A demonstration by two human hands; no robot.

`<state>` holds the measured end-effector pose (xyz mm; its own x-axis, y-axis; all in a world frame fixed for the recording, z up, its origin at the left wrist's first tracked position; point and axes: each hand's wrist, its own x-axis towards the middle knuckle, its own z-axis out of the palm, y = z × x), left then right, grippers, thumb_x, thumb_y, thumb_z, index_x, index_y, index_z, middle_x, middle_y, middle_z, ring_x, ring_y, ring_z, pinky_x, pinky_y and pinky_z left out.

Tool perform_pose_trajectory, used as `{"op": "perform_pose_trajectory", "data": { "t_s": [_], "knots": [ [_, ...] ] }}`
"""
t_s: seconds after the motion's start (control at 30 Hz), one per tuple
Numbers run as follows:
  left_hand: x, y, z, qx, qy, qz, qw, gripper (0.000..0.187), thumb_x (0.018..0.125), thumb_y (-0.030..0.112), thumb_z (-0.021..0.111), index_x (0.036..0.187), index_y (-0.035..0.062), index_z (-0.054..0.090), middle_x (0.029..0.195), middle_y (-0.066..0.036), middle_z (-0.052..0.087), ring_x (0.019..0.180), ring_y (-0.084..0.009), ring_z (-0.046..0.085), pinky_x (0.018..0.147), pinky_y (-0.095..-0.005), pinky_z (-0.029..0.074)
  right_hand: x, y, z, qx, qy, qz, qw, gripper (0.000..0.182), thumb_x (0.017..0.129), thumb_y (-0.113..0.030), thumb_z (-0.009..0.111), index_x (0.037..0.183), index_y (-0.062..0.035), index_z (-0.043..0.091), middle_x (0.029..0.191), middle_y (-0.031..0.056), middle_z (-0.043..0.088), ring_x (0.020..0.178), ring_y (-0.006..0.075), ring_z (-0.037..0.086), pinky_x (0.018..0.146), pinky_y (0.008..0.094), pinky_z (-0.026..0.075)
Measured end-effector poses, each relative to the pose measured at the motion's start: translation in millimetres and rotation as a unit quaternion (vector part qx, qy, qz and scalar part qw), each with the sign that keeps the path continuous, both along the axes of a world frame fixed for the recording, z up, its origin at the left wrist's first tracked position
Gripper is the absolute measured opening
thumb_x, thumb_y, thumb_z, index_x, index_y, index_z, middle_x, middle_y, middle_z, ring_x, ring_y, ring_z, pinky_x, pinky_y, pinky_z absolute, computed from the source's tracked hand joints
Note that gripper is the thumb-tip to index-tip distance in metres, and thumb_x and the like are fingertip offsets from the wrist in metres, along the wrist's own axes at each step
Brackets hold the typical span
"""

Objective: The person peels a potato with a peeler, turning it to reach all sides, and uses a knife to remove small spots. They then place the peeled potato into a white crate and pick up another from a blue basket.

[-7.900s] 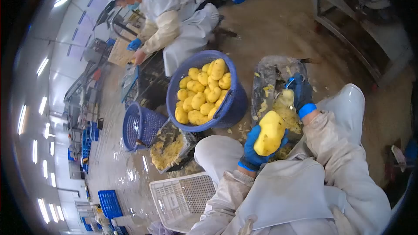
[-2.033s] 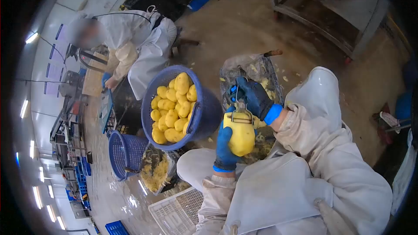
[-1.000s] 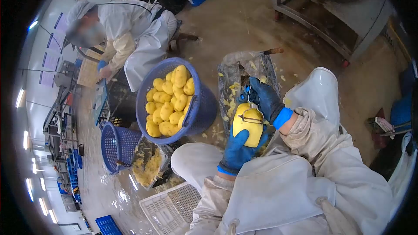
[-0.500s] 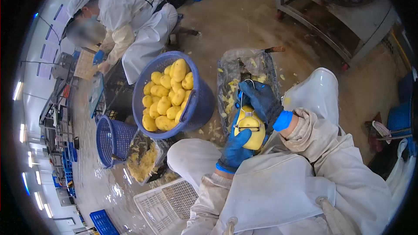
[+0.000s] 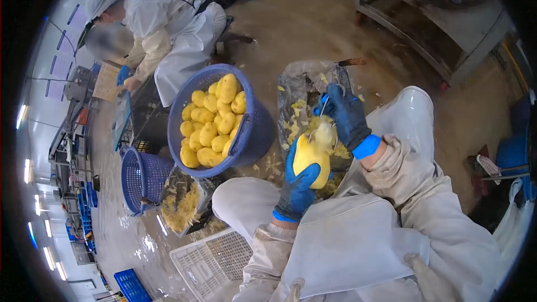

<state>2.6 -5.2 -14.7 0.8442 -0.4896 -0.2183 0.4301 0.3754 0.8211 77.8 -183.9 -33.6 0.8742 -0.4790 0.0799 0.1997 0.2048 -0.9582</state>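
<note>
- The yellow potato (image 5: 309,162) is gripped by the left hand (image 5: 295,189), with the thumb laid across it, above the plastic-lined container (image 5: 295,77) strewn with peelings (image 5: 292,128).
- The peeler (image 5: 335,135) is clasped in the curled fingers of the right hand (image 5: 344,116), near the potato's far end.
- The left glove could be nicked if the blade were drawn too far towards the thumb.
- The potato could be dropped among the peelings if its probably slick surface were pushed off-centre.
- Strokes could be skewed if the blade were clogged by peel.
- The blade is blurred behind a pale smear, probably peel; its contact with the potato cannot be made out.
- The left fingertips are partly hidden behind the potato, and the peeler's handle is largely covered.
- The container's near end is obscured.
</note>
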Motion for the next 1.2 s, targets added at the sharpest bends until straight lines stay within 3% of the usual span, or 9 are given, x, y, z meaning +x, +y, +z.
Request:
{"op": "perform_pose_trajectory", "data": {
  "t_s": [0.13, 0.27, 0.37, 0.43, 0.6, 0.67, 0.77, 0.93, 1.2],
  "knots": [
    [-1.7, -2.1, 9.3, 0.066, -0.055, 0.007, 0.996, 0.075, 0.076, 0.017, 0.065, 0.138, 0.0056, 0.025, 0.125, -0.013, 0.044, 0.113, -0.0236, 0.048, 0.091, -0.0365, 0.045, -11.0, 18.1, 25.2, 0.211, 0.035, 0.131, 0.968, 0.029, 0.091, -0.033, 0.053, 0.089, -0.0040, 0.058, 0.076, 0.0030, 0.058, 0.068, 0.0151, 0.058, 0.066, 0.0299, 0.050],
    [-3.9, 4.0, 2.8, 0.102, -0.096, 0.019, 0.990, 0.075, 0.076, 0.014, 0.067, 0.137, 0.0028, 0.026, 0.132, -0.013, 0.039, 0.119, -0.0229, 0.042, 0.097, -0.0342, 0.038, 22.6, -14.6, -19.8, -0.223, 0.171, 0.131, 0.951, 0.030, 0.091, -0.029, 0.053, 0.099, -0.0009, 0.060, 0.080, 0.0078, 0.063, 0.070, 0.0157, 0.060, 0.068, 0.0281, 0.048],
    [-0.5, 5.8, 14.8, 0.152, -0.138, 0.026, 0.978, 0.075, 0.076, 0.013, 0.068, 0.137, 0.0021, 0.027, 0.133, -0.014, 0.037, 0.120, -0.0237, 0.040, 0.099, -0.0348, 0.036, 41.2, -32.4, -36.3, -0.142, 0.132, -0.071, 0.979, 0.032, 0.092, -0.031, 0.050, 0.098, -0.0016, 0.062, 0.078, 0.0106, 0.065, 0.069, 0.0159, 0.061, 0.070, 0.0281, 0.047],
    [-2.8, 4.9, 7.5, 0.186, -0.143, 0.029, 0.972, 0.075, 0.076, 0.014, 0.068, 0.137, 0.0012, 0.027, 0.133, -0.014, 0.037, 0.120, -0.0242, 0.040, 0.100, -0.0352, 0.035, 9.1, -4.2, 12.7, 0.117, 0.092, 0.070, 0.986, 0.033, 0.092, -0.031, 0.049, 0.095, -0.0014, 0.063, 0.073, 0.0103, 0.065, 0.067, 0.0169, 0.060, 0.069, 0.0292, 0.048],
    [-5.8, 5.0, 8.3, 0.246, -0.261, 0.010, 0.934, 0.075, 0.076, 0.013, 0.069, 0.136, 0.0000, 0.027, 0.133, -0.016, 0.037, 0.121, -0.0258, 0.039, 0.101, -0.0353, 0.034, 16.5, -7.6, -2.4, -0.100, 0.193, 0.104, 0.970, 0.035, 0.092, -0.033, 0.048, 0.082, -0.0029, 0.062, 0.068, 0.0079, 0.062, 0.065, 0.0153, 0.060, 0.064, 0.0290, 0.047],
    [0.0, 8.9, 14.7, 0.258, -0.286, 0.013, 0.923, 0.075, 0.075, 0.013, 0.069, 0.136, -0.0003, 0.028, 0.133, -0.016, 0.037, 0.122, -0.0263, 0.039, 0.101, -0.0353, 0.034, 35.6, -27.0, -31.6, 0.129, 0.146, -0.021, 0.981, 0.040, 0.092, -0.038, 0.047, 0.082, -0.0022, 0.062, 0.065, 0.0069, 0.061, 0.064, 0.0160, 0.059, 0.065, 0.0300, 0.046],
    [-3.3, 5.4, 11.4, 0.280, -0.265, 0.024, 0.922, 0.075, 0.074, 0.011, 0.069, 0.136, -0.0002, 0.028, 0.135, -0.018, 0.036, 0.122, -0.0276, 0.039, 0.101, -0.0359, 0.034, 16.9, 8.4, -39.5, -0.223, 0.000, -0.028, 0.974, 0.036, 0.092, -0.035, 0.048, 0.077, -0.0042, 0.060, 0.063, 0.0049, 0.058, 0.060, 0.0151, 0.056, 0.062, 0.0321, 0.045],
    [1.4, 6.2, 23.6, 0.293, -0.337, 0.029, 0.894, 0.077, 0.075, 0.012, 0.069, 0.137, -0.0003, 0.026, 0.135, -0.018, 0.035, 0.121, -0.0281, 0.040, 0.100, -0.0357, 0.035, 27.3, -18.1, -22.3, 0.257, 0.094, 0.066, 0.959, 0.029, 0.093, -0.031, 0.048, 0.086, -0.0044, 0.057, 0.070, 0.0030, 0.059, 0.062, 0.0139, 0.054, 0.066, 0.0301, 0.047],
    [-4.3, 10.4, 22.6, 0.094, -0.189, 0.027, 0.977, 0.082, 0.072, 0.017, 0.070, 0.138, 0.0005, 0.025, 0.134, -0.015, 0.037, 0.121, -0.0277, 0.041, 0.100, -0.0381, 0.036, 34.7, -16.9, -57.9, 0.319, 0.018, 0.046, 0.947, 0.032, 0.091, -0.035, 0.052, 0.086, -0.0048, 0.059, 0.066, 0.0030, 0.055, 0.068, 0.0157, 0.059, 0.065, 0.0282, 0.048]
  ]
}}
